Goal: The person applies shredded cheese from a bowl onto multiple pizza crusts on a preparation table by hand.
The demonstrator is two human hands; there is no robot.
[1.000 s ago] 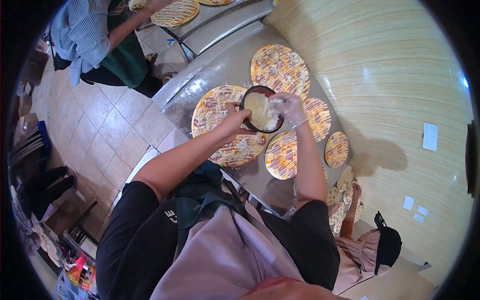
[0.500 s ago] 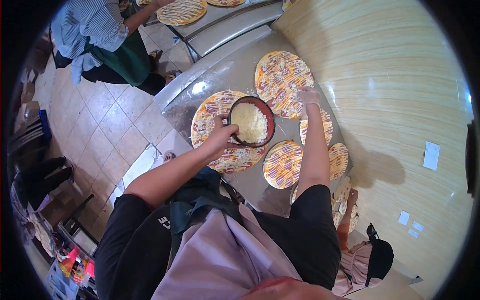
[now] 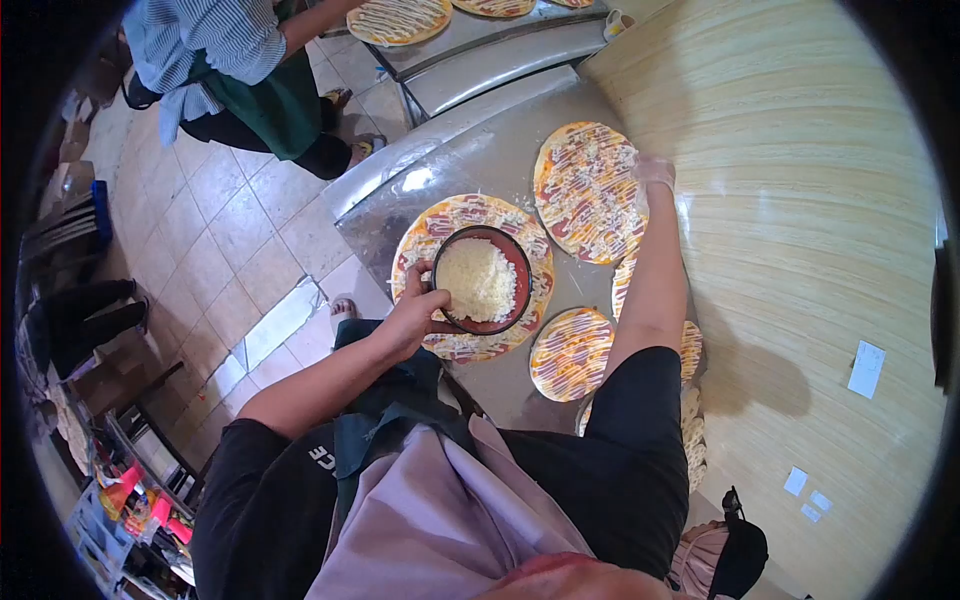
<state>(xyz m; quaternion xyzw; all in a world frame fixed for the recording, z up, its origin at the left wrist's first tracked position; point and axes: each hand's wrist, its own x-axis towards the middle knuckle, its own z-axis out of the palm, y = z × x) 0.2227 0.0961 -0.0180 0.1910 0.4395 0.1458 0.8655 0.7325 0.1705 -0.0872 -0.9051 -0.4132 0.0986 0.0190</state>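
My left hand grips the near-left side of a dark-rimmed bowl with a red inner wall. Grated cheese fills much of it. The bowl is held over a large pizza, covering its middle. In a clear plastic glove, my right hand is at the right edge of another large pizza, strewn with cheese and striped with sauce; its fingers are mostly hidden. Nearer to me lies a smaller striped pizza, with more partly hidden under my right forearm.
The metal table meets a wood-patterned wall on the right. A co-worker in a green apron stands at the upper left beside another table with pizzas. Another person's dark cap shows at the lower right.
My right hand has shifted to the pizza's right edge. The bowl has moved left over the large pizza. The view has shifted somewhat, and the lower-right person's arm is out of sight.
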